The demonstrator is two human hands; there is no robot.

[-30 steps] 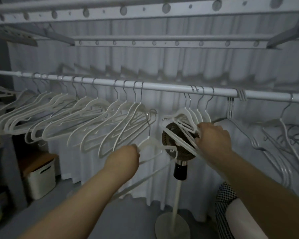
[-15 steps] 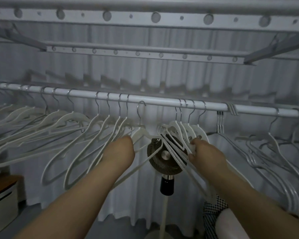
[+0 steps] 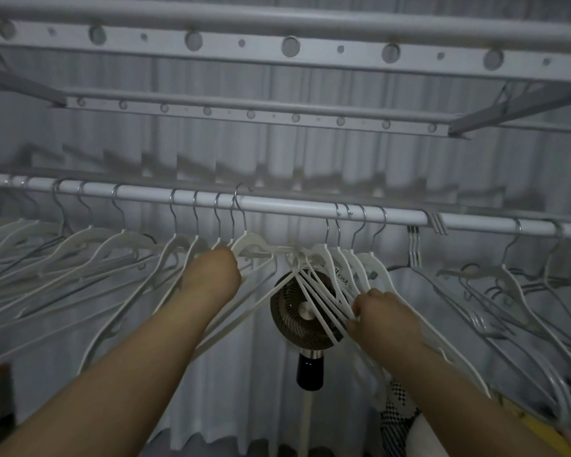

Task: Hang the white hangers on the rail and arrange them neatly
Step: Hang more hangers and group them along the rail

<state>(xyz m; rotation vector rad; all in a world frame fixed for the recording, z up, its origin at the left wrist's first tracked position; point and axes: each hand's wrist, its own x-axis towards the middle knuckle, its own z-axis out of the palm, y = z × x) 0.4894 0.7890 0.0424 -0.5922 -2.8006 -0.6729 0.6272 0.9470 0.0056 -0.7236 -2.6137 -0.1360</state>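
Pale curtains (image 3: 310, 166) hang behind. My left hand (image 3: 211, 278) grasps one white hanger (image 3: 254, 247), its hook over the rail (image 3: 294, 207); my right hand (image 3: 381, 313) clutches a hanger bunch (image 3: 343, 272) already hooked beside it, before a fan (image 3: 302, 311).

Both hands (image 3: 211, 275) (image 3: 381, 313) raised on outstretched arms, fingers curled closed.

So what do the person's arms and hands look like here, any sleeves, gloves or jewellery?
Both forearms are bare as far as the view reaches, with no sleeves showing. The left hand and right hand wear no gloves, and no watch, bracelet or ring is visible. The dim light makes small details hard to rule out.
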